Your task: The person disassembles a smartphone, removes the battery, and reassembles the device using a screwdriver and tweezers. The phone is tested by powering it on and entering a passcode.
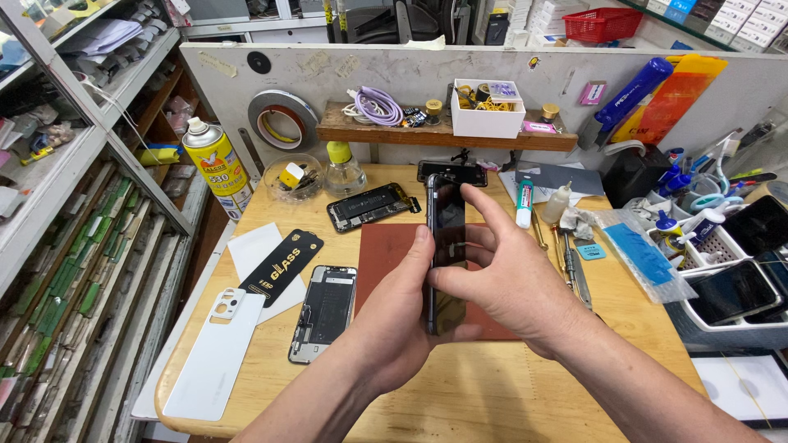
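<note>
Head view: you hold a dark, glossy slab-shaped phone point(445, 246) upright on its edge above the rust-red rectangular work mat point(386, 254).

Your left hand point(394, 316) is closed round the phone's lower half, thumb pressed up its near edge. Your right hand point(509, 279) pinches the phone from the other side, forefinger stretched up towards its top. On the pale wooden surface point(460, 394) to your left lie a black oblong package with gold lettering point(281, 267), resting on a white card point(250, 246), a white phone back cover point(215, 354), and an opened phone body point(324, 312) just beside the mat. A yellow spray can with a red label point(215, 164) stands at the far left corner. A white box point(487, 111) sits on the wooden wall shelf point(361, 130) behind.
</note>
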